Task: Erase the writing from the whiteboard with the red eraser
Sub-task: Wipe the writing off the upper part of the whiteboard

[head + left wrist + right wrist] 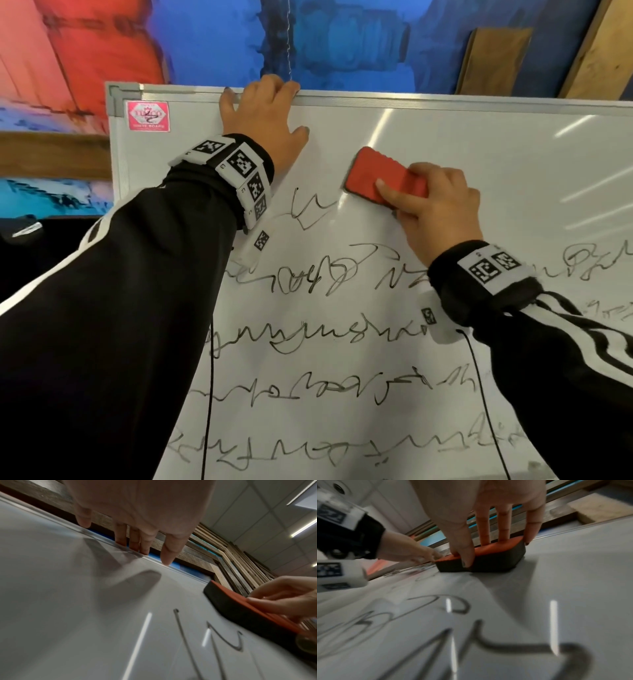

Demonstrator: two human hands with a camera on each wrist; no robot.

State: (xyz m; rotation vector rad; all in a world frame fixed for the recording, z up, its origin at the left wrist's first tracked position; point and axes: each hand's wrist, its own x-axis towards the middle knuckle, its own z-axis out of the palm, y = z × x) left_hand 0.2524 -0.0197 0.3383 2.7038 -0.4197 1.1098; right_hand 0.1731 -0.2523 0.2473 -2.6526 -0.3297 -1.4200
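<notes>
A whiteboard (pixel 445 144) with an aluminium frame fills the head view, covered in several rows of black scribbled writing (pixel 308 335). My right hand (pixel 435 209) grips the red eraser (pixel 373 174) (pixel 489 559) (pixel 240 605), thumb on its near side and fingers over its top, with its dark felt flat on the board beside the top line of writing (pixel 308 209). The strip to the right of the eraser is wiped clean. My left hand (pixel 263 116) (pixel 142 524) lies on the board near its top edge, the fingers curled over the frame.
A red sticker (pixel 148 115) marks the board's top left corner. Behind the board is a blue and red painted wall (pixel 212 37) with wooden planks (pixel 493 58) leaning at the right. Thin black cables (pixel 210 394) hang from both wrists across the writing.
</notes>
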